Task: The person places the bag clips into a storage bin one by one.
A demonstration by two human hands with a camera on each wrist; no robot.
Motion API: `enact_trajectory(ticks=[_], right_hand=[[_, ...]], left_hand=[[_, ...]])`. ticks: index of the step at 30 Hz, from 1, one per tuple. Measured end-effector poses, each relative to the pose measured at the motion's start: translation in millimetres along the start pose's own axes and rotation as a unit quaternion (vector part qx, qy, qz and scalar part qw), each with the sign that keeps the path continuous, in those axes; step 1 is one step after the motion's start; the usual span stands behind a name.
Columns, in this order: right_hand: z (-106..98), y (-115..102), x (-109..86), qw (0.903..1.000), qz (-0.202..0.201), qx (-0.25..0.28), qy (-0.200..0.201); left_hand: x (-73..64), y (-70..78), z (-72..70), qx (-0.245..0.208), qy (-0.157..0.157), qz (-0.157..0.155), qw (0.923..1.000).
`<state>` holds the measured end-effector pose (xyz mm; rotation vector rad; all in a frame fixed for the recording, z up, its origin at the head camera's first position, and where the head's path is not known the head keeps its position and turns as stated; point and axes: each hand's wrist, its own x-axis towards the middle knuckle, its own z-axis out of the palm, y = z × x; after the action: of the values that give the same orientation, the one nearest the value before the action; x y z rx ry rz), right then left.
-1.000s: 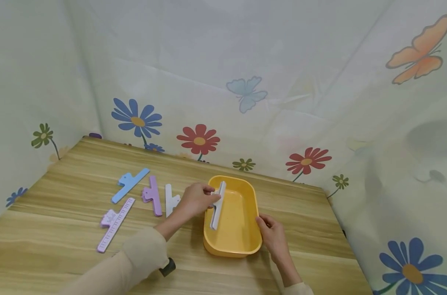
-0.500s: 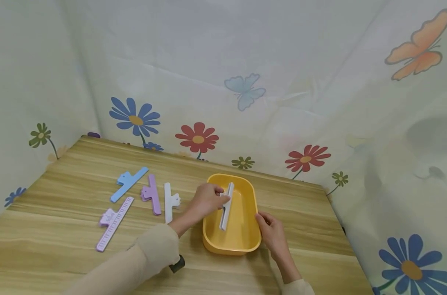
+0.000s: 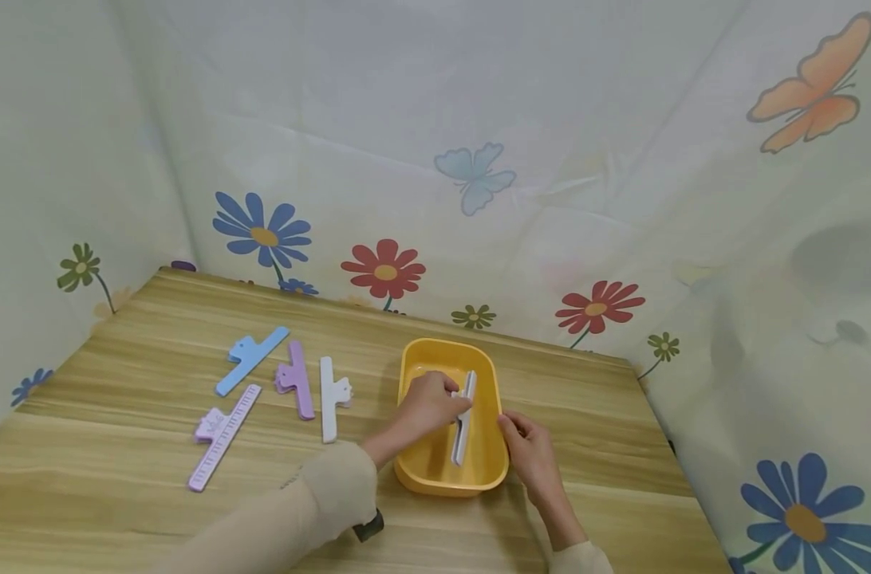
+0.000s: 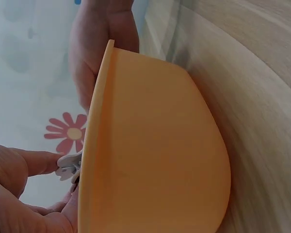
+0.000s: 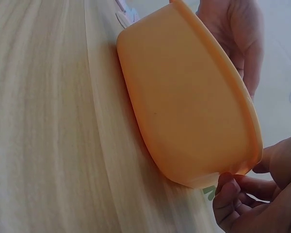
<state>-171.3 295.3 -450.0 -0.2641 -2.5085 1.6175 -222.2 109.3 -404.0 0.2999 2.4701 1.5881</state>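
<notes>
In the head view my left hand (image 3: 428,405) pinches a white bag clip (image 3: 463,434) by its grip, with the long bar pointing down inside a yellow plastic basin (image 3: 492,462). From the left wrist view, the same clip (image 4: 68,166) shows between thumb and fingers right at the basin's rim. My right hand (image 3: 537,462) holds the basin's right side. Thumb and fingers of that right hand (image 5: 266,196) pinch the rim at one end in the right wrist view. The basin's inside floor is partly hidden behind the left hand.
Left of the basin, several bag clips lie on the wood-grain table (image 3: 120,478): a blue one (image 3: 254,362), a purple one (image 3: 302,383), a white one (image 3: 328,402) and a lilac one with ruler marks (image 3: 223,438). A flower-print cloth (image 3: 378,183) hangs behind.
My left hand has moved right and lower with the white clip, from the basin's left rim to over its middle. The right hand stays at the rim.
</notes>
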Motion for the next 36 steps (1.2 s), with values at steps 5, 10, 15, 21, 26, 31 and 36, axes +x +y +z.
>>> enact_trajectory(ticks=[5,10,15,21,26,31,36], right_hand=[[-1,-1,-0.9,1.0000,0.003,0.002,-0.005],[-1,0,-1.5,0.9999,0.000,0.011,-0.013],[-4,-7,-4.3,0.9994,0.002,0.019,-0.030],[-2,1,0.2,0.9997,-0.002,0.011,-0.022],[-3,1,1.4,0.9998,-0.011,0.007,-0.013],[-2,3,1.1,0.9999,-0.011,0.006,-0.007],[0,4,0.4,0.9999,-0.013,0.003,-0.009]], left_hand=[[2.3,1.7,6.5,0.003,-0.003,-0.012,0.9999],[4.6,-0.4,13.6,0.011,-0.011,-0.021,0.9997],[6.9,-2.9,21.7,0.016,-0.027,-0.022,0.9993],[7.1,-3.7,24.2,0.022,-0.041,-0.014,0.9988],[10.1,-3.7,29.2,0.033,-0.035,-0.018,0.9987],[12.0,-5.0,35.4,0.050,-0.024,-0.020,0.9983],[10.8,-4.5,38.5,0.068,-0.016,-0.024,0.9973]])
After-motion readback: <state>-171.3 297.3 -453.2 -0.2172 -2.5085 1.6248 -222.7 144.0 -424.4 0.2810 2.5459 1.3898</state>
